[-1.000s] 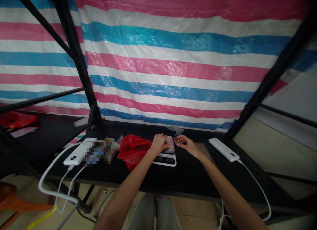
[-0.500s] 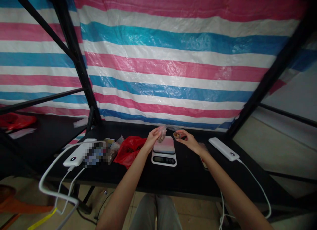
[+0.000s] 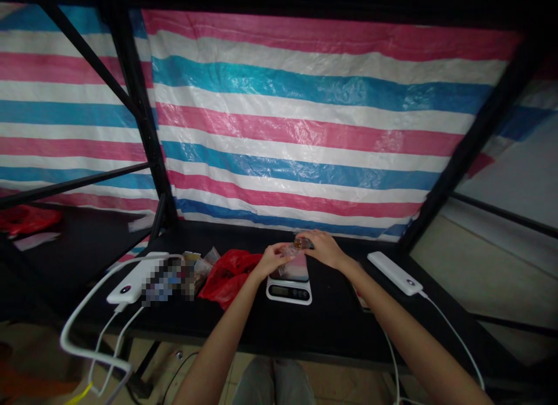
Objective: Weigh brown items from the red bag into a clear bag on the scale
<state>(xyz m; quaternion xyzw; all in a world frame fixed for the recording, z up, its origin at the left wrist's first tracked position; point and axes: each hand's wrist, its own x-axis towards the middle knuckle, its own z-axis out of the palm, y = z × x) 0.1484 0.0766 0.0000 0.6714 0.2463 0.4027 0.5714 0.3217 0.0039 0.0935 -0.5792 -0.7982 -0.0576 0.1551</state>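
Observation:
Over a white digital scale (image 3: 289, 291) my two hands are close together. My left hand (image 3: 274, 261) is closed on a small clear plastic bag (image 3: 288, 255), which hangs above the scale's pan. Just behind and to the right, my right hand (image 3: 320, 248) pinches a small clear container (image 3: 301, 243) with brownish bits in it, held at the bag's upper end. Whether the bits pass into the bag is too small to tell. Left of the scale lies an open red plastic bag (image 3: 229, 275) with dark items inside.
At the left are a white power bank (image 3: 135, 280) with cables and small clear packets (image 3: 201, 266). A second white power bank (image 3: 394, 273) lies at the right. A flat object (image 3: 362, 297) sits partly under my right forearm. Black frame posts flank the table.
My right hand has moved left with the container, up to the bag in my left hand. The bag now hangs lower over the pan. The camera view has tilted slightly upward.

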